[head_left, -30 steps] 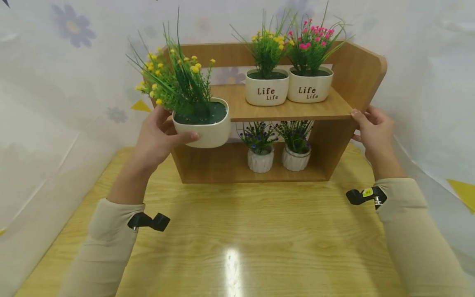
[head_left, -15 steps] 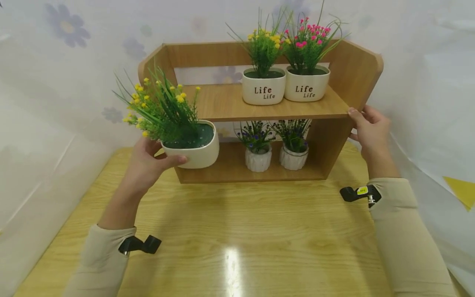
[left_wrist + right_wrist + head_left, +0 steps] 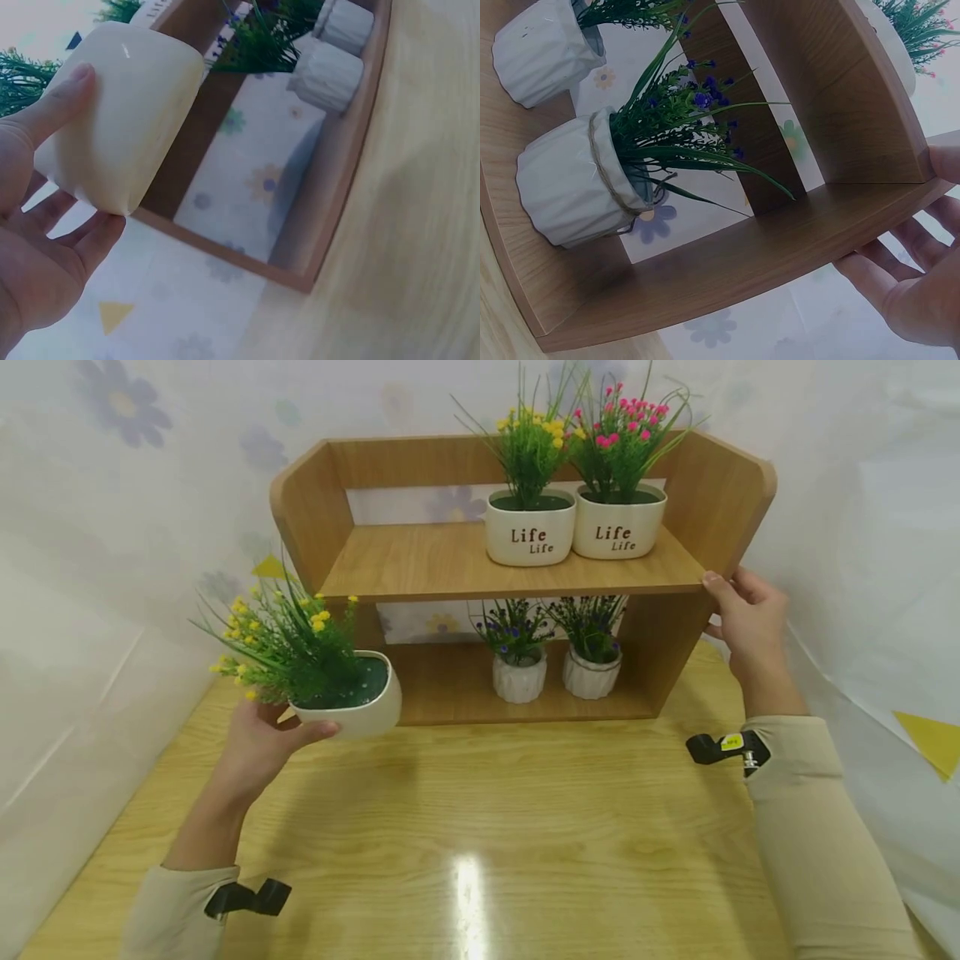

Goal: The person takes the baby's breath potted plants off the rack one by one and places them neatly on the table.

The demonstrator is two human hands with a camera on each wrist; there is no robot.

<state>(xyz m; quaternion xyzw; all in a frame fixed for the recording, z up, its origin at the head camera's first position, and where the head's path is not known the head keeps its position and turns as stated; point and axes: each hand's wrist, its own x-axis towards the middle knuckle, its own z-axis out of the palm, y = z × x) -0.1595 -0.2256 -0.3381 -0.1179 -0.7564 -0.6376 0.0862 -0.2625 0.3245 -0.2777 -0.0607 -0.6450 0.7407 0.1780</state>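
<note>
- Planter is up in the air over the table, in front of the lower left part of the shelf; we see it tipped, rim lower on the left, its yellow flowers leaning that way too
- Our left hand is pinching it; thumb across the front, fingers behind at the left end; our left wrist view shows a plain cream face, with no lettering on it
- Our right hand pinches the shelf at its right end; thumb at the front edge, level with the upper deck, other fingers round the outside of the end board
- Up top we've got two "Life" pots toward the right; yellow blooms in one, pink in the other; they sit so close we can't tell if they touch
- Down below, two small white pots stand upright and apart, both toward the right, with dark greenery and blue-purple bits; we spot twine tied round the one nearer our right hand
- Both our sleeves are beige, with a black gadget at each cuff; behind it all hangs a pale flower-print backdrop
</note>
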